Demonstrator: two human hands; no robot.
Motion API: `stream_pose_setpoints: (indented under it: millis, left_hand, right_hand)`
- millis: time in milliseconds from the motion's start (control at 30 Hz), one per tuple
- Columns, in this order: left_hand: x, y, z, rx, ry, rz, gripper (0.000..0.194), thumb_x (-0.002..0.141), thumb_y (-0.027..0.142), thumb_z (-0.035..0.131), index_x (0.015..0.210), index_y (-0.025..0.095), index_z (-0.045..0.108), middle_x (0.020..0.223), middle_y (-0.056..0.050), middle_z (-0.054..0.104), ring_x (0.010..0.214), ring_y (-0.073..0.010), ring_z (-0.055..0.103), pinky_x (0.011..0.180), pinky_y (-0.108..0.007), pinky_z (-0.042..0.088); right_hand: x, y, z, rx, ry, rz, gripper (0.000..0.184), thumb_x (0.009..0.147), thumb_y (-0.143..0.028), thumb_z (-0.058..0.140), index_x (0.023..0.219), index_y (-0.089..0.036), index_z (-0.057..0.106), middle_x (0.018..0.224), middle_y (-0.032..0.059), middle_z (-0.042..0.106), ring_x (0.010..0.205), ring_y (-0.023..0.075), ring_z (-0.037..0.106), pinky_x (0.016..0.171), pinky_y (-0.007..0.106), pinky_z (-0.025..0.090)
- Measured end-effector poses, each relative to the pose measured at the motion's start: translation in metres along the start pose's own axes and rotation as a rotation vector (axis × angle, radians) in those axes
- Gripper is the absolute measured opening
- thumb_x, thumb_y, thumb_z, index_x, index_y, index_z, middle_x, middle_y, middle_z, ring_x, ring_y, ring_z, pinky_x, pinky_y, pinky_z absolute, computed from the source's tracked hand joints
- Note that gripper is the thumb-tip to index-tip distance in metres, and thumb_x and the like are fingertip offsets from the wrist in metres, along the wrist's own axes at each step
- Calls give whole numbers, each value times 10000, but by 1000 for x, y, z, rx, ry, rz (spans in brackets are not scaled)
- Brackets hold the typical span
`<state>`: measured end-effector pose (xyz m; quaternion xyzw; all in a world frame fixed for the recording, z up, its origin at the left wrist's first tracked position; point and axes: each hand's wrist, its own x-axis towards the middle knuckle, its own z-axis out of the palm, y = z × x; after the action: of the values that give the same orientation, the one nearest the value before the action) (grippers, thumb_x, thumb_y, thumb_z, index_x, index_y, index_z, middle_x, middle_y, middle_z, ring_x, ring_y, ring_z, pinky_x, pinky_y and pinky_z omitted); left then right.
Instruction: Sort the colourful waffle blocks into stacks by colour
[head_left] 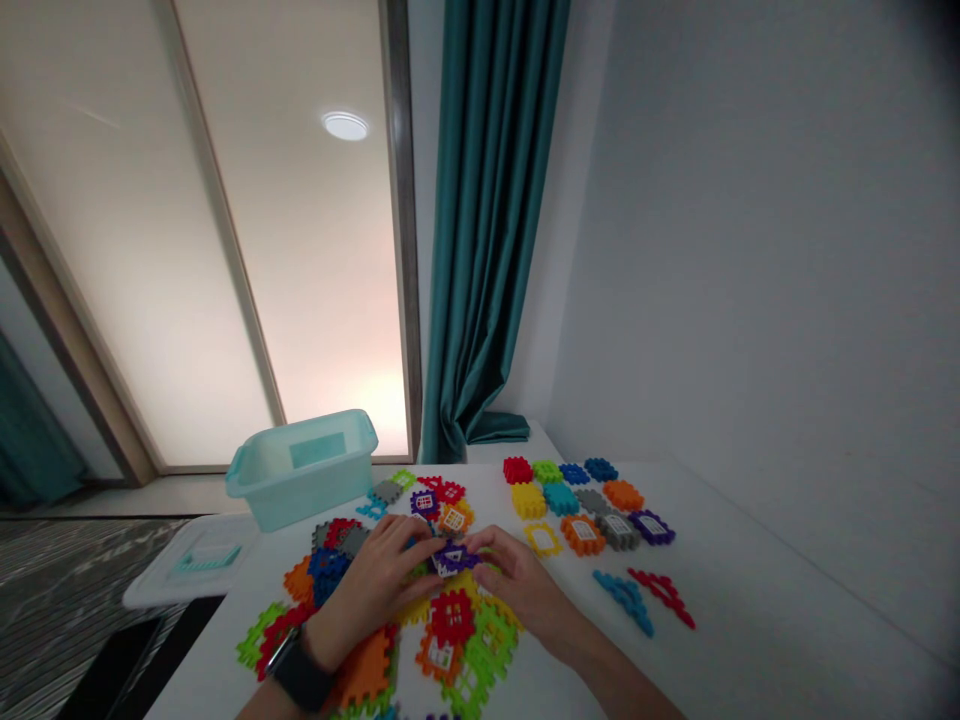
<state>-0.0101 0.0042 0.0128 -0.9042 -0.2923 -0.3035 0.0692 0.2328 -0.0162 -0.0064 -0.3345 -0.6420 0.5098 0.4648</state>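
Note:
Both hands meet over a heap of colourful interlocking plastic tiles [450, 620] on the white table [750, 620]. My left hand [375, 585], with a dark watch on its wrist, and my right hand [517, 580] pinch a purple window tile [454, 558] between their fingertips, just above the heap. Red, orange, green, yellow and blue tiles lie under and around the hands.
A pale teal plastic bin [304, 468] stands at the back left, its lid [199, 562] lying flat beside it. Sorted tiles [585, 500] sit in rows to the right, with a blue strip [624, 598] and a red strip [664, 595] nearer. Teal curtain [487, 250] and wall lie behind.

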Motion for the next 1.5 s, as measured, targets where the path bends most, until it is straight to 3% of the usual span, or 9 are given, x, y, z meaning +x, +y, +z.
stream_pose_setpoints:
  millis: [167, 333, 433, 633, 867, 1100, 1200, 1333, 1500]
  left_hand:
    - [3, 5, -2, -39, 65, 37, 317, 975, 477, 597, 1132, 211, 666, 1022, -86, 652, 923, -240, 629, 816, -372, 525]
    - [4, 6, 4, -101, 106, 17, 227, 1035, 359, 513, 983, 210, 677, 950, -64, 651, 863, -212, 616, 775, -335, 502]
    - [4, 7, 8, -219, 90, -77, 180, 1018, 329, 547, 953, 209, 665, 1002, -67, 641, 931, -212, 623, 817, -327, 515]
    - [6, 15, 13, -418, 79, -223, 70, 964, 272, 610, 952, 208, 637, 1058, -66, 636, 993, -208, 634, 870, -322, 534]
    - [3, 13, 12, -113, 86, -163, 502, 787, 402, 806, 1202, 210, 597, 1150, -113, 651, 1033, -300, 633, 878, -450, 542]
    - [3, 13, 12, 18, 101, -91, 471, 786, 364, 800, 1182, 202, 603, 1119, -117, 657, 1009, -307, 646, 870, -467, 550]
    - [3, 13, 12, -6, 106, -140, 469, 777, 311, 803, 1186, 210, 597, 1143, -118, 644, 1019, -308, 645, 875, -473, 554]
    - [1, 9, 13, -79, 129, -211, 452, 791, 314, 800, 1179, 207, 596, 1180, -126, 623, 1060, -306, 636, 895, -463, 558]
    - [-1, 6, 16, -157, 100, -222, 472, 808, 332, 786, 1227, 229, 595, 1217, -125, 604, 1111, -300, 618, 936, -456, 549]
  right_hand:
    - [-2, -5, 4, 160, -44, 68, 364, 784, -496, 789, 922, -235, 576, 1153, 58, 677, 1126, 261, 616, 1006, 405, 435]
    - [-5, -5, 10, 180, -66, 130, 346, 791, -486, 770, 908, -235, 563, 1124, 50, 698, 1074, 251, 644, 970, 394, 452]
    - [-5, -3, 14, 26, -30, 86, 257, 820, -427, 714, 916, -233, 575, 1077, 51, 704, 1054, 257, 641, 950, 398, 452]
    - [-4, -1, 19, -326, 178, -90, 107, 828, -275, 639, 773, -219, 565, 1006, 55, 672, 1022, 249, 602, 950, 382, 426]
    - [0, 9, 17, -102, 268, 21, 292, 848, -435, 654, 715, -204, 532, 850, 17, 593, 826, 204, 587, 777, 317, 466]
    - [-3, 8, 27, -58, 267, 98, 287, 857, -446, 642, 742, -202, 542, 821, 6, 613, 808, 204, 619, 771, 320, 502]
    - [-4, 5, 25, -214, 298, 15, 150, 882, -351, 609, 918, -205, 601, 955, 43, 674, 930, 235, 650, 874, 374, 517]
    - [-7, -2, 12, -540, 244, -234, 339, 889, -208, 588, 1226, -247, 592, 1256, 81, 646, 1209, 249, 581, 1070, 438, 449]
    - [-6, -2, -1, -758, 143, -443, 380, 924, -143, 544, 1277, -278, 582, 1336, 72, 629, 1267, 233, 555, 1105, 455, 441]
